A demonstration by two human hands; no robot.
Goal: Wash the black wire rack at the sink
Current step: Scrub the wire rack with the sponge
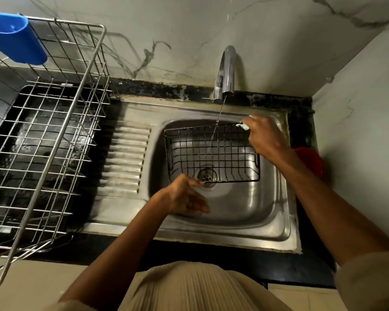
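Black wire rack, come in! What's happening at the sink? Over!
Left hand holds rack's near edge; right hand grips far corner. Black wire rack under tap's thin stream, over sink drain. Nothing blocking.

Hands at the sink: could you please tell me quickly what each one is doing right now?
Left hand: pinches the near rim of the black wire rack.
Right hand: grips the rack's far corner with something pale, hard to identify.
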